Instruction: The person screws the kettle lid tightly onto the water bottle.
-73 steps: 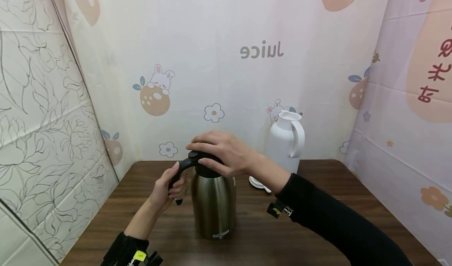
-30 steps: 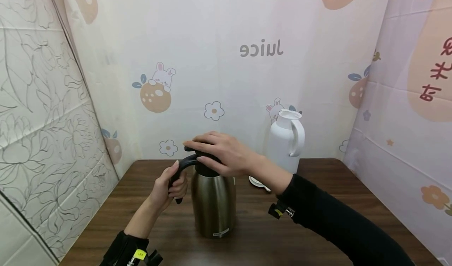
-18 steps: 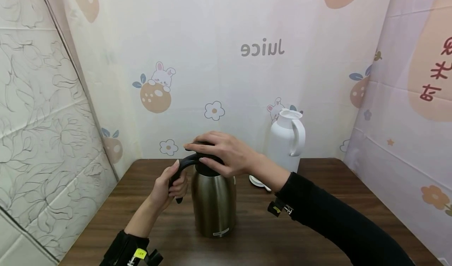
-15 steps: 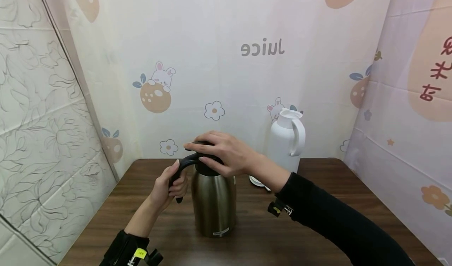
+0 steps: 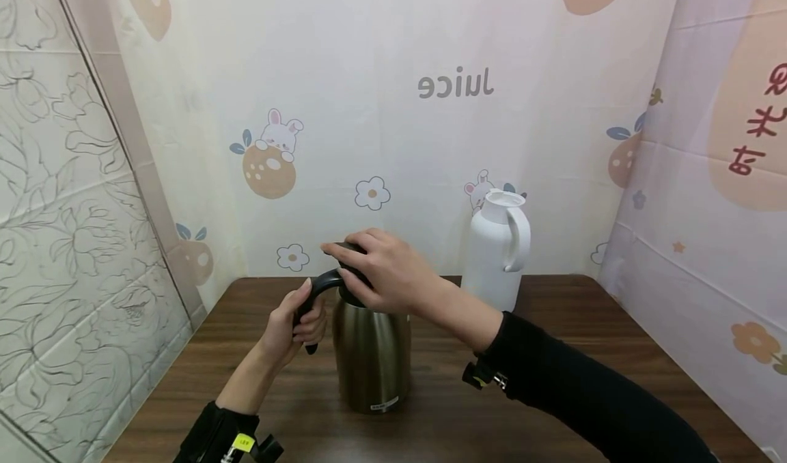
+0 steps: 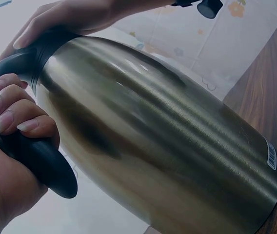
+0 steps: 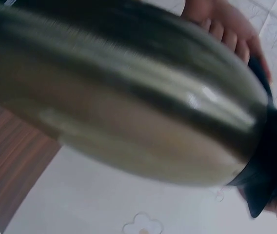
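The steel jug (image 5: 372, 360) stood upright; at its twelve o'clock the right hand (image 5: 393, 272) gripped the black lid (image 5: 358, 272), at ten the left hand (image 5: 296, 321) clasped the handle (image 5: 328, 281).

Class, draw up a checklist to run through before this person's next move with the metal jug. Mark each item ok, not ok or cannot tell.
1. Left hand on the black handle: ok, fingers curled round it.
2. Right hand on the black lid: ok, it lies over the top.
3. Metal jug steady: ok, it stands upright on the table.
4. White jug out of the way: ok, it stands apart, farther back.
5. Lid in clear view: not ok, the right hand covers much of it.
6. Lid fully seated: cannot tell.
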`<state>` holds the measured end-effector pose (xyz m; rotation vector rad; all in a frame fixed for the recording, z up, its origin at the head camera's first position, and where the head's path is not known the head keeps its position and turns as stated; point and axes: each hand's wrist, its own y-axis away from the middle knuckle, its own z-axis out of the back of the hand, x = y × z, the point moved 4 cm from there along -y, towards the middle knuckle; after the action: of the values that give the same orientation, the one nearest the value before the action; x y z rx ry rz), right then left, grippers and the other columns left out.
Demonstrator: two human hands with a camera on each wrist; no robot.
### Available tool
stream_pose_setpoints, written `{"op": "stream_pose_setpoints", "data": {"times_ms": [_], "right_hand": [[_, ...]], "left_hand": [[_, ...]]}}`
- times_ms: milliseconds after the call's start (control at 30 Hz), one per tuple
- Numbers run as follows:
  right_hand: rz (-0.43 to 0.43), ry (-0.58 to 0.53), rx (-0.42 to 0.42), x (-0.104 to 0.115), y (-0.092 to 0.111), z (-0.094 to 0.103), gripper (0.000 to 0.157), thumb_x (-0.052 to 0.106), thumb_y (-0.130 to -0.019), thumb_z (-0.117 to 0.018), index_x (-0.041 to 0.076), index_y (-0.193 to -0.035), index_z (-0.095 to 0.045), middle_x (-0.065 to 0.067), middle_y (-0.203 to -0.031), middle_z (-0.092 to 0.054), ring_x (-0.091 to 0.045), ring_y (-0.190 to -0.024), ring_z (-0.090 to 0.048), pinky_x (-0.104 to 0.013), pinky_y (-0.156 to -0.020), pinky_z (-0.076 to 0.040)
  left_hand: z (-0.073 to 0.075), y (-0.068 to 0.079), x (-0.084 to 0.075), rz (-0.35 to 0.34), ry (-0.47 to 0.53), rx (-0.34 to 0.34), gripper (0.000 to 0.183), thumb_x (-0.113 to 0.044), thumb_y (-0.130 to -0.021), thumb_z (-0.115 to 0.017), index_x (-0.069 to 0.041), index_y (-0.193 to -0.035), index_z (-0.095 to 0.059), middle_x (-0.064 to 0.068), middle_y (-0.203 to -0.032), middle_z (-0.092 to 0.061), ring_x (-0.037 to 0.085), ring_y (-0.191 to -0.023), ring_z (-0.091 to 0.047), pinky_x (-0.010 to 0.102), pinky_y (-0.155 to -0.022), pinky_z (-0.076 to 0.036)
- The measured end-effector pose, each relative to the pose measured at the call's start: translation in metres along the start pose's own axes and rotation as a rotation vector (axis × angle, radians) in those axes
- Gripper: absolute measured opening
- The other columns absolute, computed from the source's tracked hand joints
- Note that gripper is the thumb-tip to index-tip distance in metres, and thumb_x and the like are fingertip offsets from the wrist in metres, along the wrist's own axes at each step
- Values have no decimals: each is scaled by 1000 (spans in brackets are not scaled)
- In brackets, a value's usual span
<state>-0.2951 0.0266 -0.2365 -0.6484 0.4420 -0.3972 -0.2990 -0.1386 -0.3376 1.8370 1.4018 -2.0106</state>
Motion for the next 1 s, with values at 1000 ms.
{"op": "stream_pose_setpoints", "data": {"times_ms": [1000], "right_hand": [[102, -238, 179, -19, -15, -1, 28, 31, -93, -55, 22, -115, -70, -5, -128, -57, -13, -117, -50, -35, -95, -49]], "left_hand": [[-1, 2, 0, 9, 24, -2, 49, -27, -110, -14, -7, -66, -23, 0, -51, -20, 15, -37, -16, 35, -33, -7]]}}
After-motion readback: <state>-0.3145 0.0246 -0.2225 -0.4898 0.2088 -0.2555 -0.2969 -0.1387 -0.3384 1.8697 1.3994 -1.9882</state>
